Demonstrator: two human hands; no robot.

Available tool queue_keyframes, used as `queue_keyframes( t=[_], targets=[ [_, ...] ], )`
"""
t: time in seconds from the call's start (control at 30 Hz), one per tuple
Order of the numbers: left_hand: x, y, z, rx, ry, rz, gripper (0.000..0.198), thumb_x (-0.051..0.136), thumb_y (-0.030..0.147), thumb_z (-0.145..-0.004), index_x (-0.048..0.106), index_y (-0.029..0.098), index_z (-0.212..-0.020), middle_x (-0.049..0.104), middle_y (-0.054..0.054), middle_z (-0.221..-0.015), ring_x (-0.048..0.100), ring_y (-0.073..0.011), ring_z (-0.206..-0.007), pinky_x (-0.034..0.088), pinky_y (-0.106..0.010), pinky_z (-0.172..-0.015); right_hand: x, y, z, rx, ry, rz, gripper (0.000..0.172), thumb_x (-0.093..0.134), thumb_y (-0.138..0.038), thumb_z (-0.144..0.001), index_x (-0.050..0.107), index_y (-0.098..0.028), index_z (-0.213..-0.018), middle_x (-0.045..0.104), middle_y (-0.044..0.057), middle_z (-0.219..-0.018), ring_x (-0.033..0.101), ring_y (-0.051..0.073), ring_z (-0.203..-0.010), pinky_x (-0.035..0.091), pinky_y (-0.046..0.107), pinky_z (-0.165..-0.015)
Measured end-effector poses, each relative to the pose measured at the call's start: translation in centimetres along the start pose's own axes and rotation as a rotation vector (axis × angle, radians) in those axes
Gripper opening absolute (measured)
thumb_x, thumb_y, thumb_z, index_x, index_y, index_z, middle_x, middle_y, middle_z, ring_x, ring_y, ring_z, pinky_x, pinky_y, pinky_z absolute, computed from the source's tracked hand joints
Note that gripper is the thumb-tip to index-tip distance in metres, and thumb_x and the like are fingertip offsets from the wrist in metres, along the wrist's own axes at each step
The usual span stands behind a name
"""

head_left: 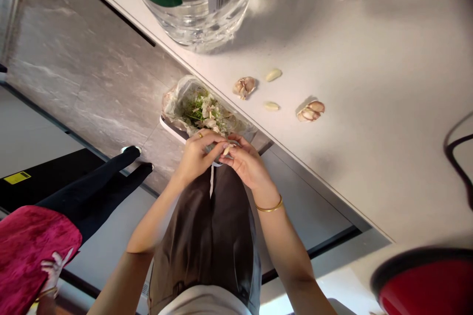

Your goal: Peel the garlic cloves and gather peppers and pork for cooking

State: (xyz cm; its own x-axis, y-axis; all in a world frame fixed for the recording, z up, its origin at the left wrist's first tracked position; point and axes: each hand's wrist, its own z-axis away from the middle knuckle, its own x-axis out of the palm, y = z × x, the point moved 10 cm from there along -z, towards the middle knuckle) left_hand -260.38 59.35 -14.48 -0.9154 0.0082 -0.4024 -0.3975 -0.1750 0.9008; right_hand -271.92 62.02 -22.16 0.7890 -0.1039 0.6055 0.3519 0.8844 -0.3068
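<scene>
My left hand (197, 155) and my right hand (246, 162) meet over a lined waste bin (173, 125), both pinching one small garlic clove (226, 149) between the fingertips. The bin on the floor holds garlic skins and green scraps (203, 110). On the white counter (369, 83) just beyond lie two peeled cloves (273, 75) (271, 106) and two unpeeled garlic pieces (244, 86) (311, 110). A ring shows on my left hand and a gold bangle on my right wrist.
A large clear water bottle (192, 0) with a green label stands at the counter's edge. A red round object (424, 285) sits at the bottom right, a black cable (456, 152) at the right. Another person in black trousers (92, 187) and pink cloth stands at left.
</scene>
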Motion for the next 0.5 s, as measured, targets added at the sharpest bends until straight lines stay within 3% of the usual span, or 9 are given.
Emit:
queue_keyframes(
  t=[0.1,0.2,0.3,0.43,0.5],
  targets=[
    [-1.3,-0.9,0.0,-0.045,0.152,-0.097,0.014,0.059,0.026,-0.093,0.070,0.018,-0.088,0.072,-0.004,-0.086,0.065,-0.0154,-0.084,0.050,-0.027,-0.078,0.8,0.1,0.4,0.015,-0.063,0.088,0.032,0.078,-0.020,-0.071,0.064,-0.023,-0.100,0.071,-0.006,-0.072,0.067,0.010,-0.068,0.059,0.023,-0.067],
    [-2.9,-1.7,-0.1,-0.070,0.296,-0.190,0.014,0.064,0.027,-0.090,0.070,0.018,-0.082,0.070,-0.002,-0.078,0.064,-0.0141,-0.077,0.049,-0.026,-0.075,0.5,0.1,0.4,-0.005,-0.041,0.117,0.027,0.078,-0.023,-0.073,0.065,-0.023,-0.097,0.074,-0.003,-0.078,0.069,0.011,-0.074,0.059,0.024,-0.072],
    [-2.7,-2.1,-0.4,-0.059,0.266,-0.236,0.013,0.069,0.028,-0.086,0.069,0.018,-0.078,0.069,-0.002,-0.075,0.064,-0.0144,-0.076,0.049,-0.026,-0.074,-0.6,-0.2,0.0,-0.067,0.046,0.065,0.022,0.080,-0.026,-0.072,0.069,-0.022,-0.091,0.077,-0.001,-0.090,0.071,0.010,-0.080,0.058,0.022,-0.080],
    [-1.2,-1.3,0.2,0.003,0.169,-0.162,0.019,0.055,0.020,-0.093,0.071,0.018,-0.102,0.071,-0.007,-0.099,0.066,-0.0168,-0.096,0.052,-0.030,-0.087,-1.5,-0.4,-0.8,-0.117,0.104,-0.002,0.024,0.081,-0.026,-0.070,0.072,-0.025,-0.092,0.077,-0.004,-0.091,0.072,0.009,-0.083,0.057,0.024,-0.086],
    [-1.0,-1.0,0.7,-0.002,0.168,-0.147,0.021,0.057,0.023,-0.093,0.071,0.019,-0.108,0.069,-0.008,-0.103,0.065,-0.0183,-0.101,0.051,-0.033,-0.092,-1.5,-0.6,-1.1,-0.146,0.113,-0.018,0.023,0.082,-0.026,-0.070,0.073,-0.027,-0.091,0.076,-0.005,-0.089,0.071,0.010,-0.084,0.057,0.025,-0.089]
  ],
)
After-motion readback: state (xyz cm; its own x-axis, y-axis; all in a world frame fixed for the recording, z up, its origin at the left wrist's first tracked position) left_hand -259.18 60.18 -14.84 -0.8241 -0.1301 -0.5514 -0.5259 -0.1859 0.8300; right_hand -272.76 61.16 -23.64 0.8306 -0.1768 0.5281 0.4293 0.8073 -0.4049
